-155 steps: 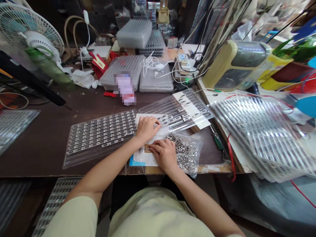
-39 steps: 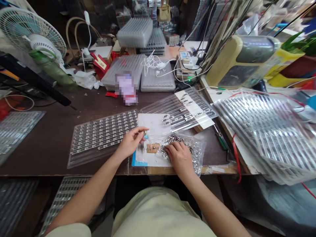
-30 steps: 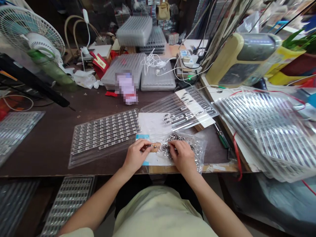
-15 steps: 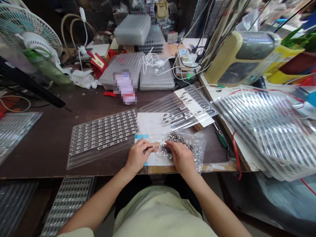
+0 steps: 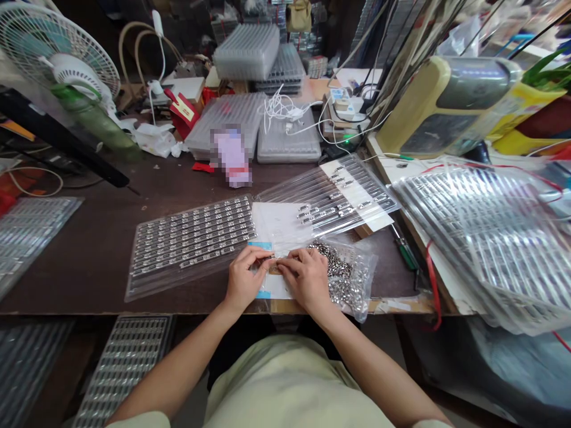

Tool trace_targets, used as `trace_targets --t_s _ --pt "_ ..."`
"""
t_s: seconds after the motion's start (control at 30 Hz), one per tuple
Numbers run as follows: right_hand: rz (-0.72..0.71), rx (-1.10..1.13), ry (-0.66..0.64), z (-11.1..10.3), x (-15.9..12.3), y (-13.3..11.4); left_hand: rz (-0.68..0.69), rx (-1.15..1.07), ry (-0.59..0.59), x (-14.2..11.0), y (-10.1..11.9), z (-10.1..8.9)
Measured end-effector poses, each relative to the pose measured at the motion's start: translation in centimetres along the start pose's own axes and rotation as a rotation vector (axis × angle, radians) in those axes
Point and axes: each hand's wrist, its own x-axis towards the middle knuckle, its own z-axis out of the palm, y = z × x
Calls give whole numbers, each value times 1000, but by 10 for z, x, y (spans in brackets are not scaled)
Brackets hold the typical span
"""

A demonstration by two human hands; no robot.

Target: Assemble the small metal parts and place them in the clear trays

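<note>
The left hand (image 5: 244, 276) and right hand (image 5: 306, 274) are held together over a small tan pad (image 5: 275, 268), long axis left-right, grip unclear; a bag of metal parts (image 5: 345, 279) lies nearer the right hand.

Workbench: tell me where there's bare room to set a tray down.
Bare bench top lies between the filled blister tray and the tray at far left. Crowded: around the left hand and right hand, over the paper sheet and bag of metal parts.

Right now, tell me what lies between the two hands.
Head view: a small tan pad on a white sheet, between the left hand and right hand.
</note>
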Motion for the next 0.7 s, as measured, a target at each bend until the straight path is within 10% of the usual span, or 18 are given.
trace_targets --t_s 0.43,0.7 --pt "-16 -102 41 -17 -4 11 -4 -2 -9 5 3 -1" --pt "-61 -238 27 -26 -15 31 175 83 -221 8 12 20"
